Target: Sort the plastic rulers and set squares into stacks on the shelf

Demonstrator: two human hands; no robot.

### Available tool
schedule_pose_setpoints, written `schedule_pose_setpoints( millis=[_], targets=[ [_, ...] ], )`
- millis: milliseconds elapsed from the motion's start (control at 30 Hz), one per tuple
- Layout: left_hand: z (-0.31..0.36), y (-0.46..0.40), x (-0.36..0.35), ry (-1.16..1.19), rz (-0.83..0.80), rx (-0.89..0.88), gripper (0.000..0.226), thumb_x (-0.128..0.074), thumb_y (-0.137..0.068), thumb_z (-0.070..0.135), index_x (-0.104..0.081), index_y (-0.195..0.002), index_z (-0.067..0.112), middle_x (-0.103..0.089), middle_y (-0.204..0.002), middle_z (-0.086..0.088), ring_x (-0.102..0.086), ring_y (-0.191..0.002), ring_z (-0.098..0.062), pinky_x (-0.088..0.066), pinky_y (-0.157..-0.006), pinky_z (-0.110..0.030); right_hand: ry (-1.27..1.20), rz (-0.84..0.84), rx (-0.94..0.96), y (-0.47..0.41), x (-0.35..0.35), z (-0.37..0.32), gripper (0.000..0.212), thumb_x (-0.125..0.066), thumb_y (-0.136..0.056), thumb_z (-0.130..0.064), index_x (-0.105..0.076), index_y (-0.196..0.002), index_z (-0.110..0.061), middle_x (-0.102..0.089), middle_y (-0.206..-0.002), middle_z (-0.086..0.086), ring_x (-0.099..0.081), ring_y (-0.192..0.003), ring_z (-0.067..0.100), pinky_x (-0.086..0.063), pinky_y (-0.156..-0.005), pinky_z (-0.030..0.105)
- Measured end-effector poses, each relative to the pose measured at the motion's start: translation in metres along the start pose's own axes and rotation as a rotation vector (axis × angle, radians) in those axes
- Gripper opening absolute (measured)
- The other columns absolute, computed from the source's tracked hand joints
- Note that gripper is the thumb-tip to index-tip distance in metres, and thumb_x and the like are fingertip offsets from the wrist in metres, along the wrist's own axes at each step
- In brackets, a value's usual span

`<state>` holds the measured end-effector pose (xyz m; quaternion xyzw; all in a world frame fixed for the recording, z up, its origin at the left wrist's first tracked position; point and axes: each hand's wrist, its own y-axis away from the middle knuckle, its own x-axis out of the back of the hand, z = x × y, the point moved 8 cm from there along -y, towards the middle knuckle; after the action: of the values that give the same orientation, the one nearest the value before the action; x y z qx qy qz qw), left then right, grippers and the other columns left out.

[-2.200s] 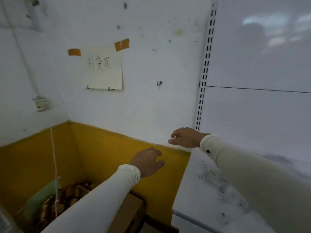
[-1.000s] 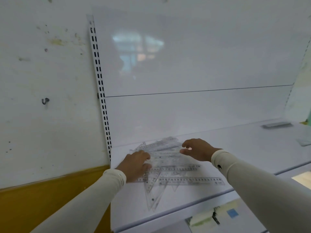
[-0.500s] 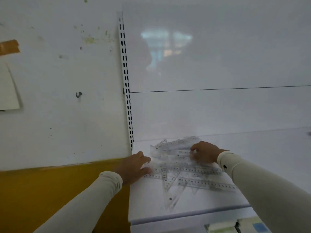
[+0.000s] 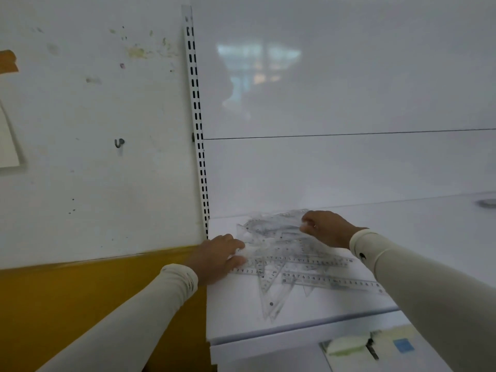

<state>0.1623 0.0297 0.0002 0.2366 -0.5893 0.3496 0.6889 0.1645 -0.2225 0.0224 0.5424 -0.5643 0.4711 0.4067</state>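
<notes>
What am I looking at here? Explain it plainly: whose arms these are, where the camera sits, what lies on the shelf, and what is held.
There is no machine here. A person wears one wide-angle camera on the head, so you look forward and down along their own two arms in pale sleeves. A white shelf carries a loose pile of clear plastic rulers and set squares, overlapping and not yet sorted into stacks. The left hand rests at the pile's left edge, its fingers touching the plastic. The right hand is at the pile's far right, fingers curled and apparently pinching the edge of a clear piece. A slotted rail runs up the wall.
</notes>
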Motion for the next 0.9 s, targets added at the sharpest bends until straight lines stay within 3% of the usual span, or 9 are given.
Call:
schedule_pose_setpoints(
  millis=[167, 367, 733, 900],
  targets=[
    [0.02, -0.014, 0.007, 0.003, 0.002, -0.153, 0.043, -0.038, -0.099, 0.047, -0.045, -0.134, 0.024, -0.051, -0.121, 0.003, -0.048, -0.112, -0.015, -0.037, -0.097, -0.033, 0.018, 0.025, -0.097, 0.026, 0.021, 0.004, 0.039, -0.047, -0.096, -0.047, -0.056, -0.119, -0.017, -0.062, -0.115, 0.0, -0.056, -0.096, 0.018, -0.045, -0.085, 0.031],
    [0.09, -0.043, -0.009, 0.049, -0.024, -0.39, 0.044, -0.038, -0.098, 0.048, -0.048, -0.133, 0.023, -0.052, -0.127, 0.003, -0.046, -0.12, -0.016, -0.034, -0.103, -0.036, 0.039, 0.098, -0.29, 0.089, 0.051, 0.038, 0.043, -0.048, -0.096, -0.047, -0.054, -0.127, -0.017, -0.061, -0.123, 0.001, -0.057, -0.109, 0.021, -0.043, -0.091, 0.031],
    [0.315, -0.08, -0.07, 0.04, -0.119, -0.736, 0.043, -0.038, -0.1, 0.046, -0.044, -0.136, 0.024, -0.048, -0.133, 0.003, -0.043, -0.124, -0.016, -0.03, -0.105, -0.034, 0.09, 0.155, -0.662, 0.273, 0.101, 0.185, 0.037, -0.048, -0.096, -0.045, -0.054, -0.122, -0.019, -0.06, -0.117, -0.002, -0.055, -0.105, 0.02, -0.037, -0.08, 0.03],
    [0.437, -0.102, -0.099, 0.048, -0.136, -0.829, 0.044, -0.039, -0.099, 0.046, -0.043, -0.137, 0.023, -0.047, -0.134, 0.003, -0.041, -0.126, -0.017, -0.028, -0.106, -0.033, 0.12, 0.195, -0.773, 0.363, 0.133, 0.275, 0.039, -0.049, -0.097, -0.044, -0.055, -0.123, -0.016, -0.063, -0.118, 0.003, -0.057, -0.098, 0.02, -0.043, -0.081, 0.03]
  ],
)
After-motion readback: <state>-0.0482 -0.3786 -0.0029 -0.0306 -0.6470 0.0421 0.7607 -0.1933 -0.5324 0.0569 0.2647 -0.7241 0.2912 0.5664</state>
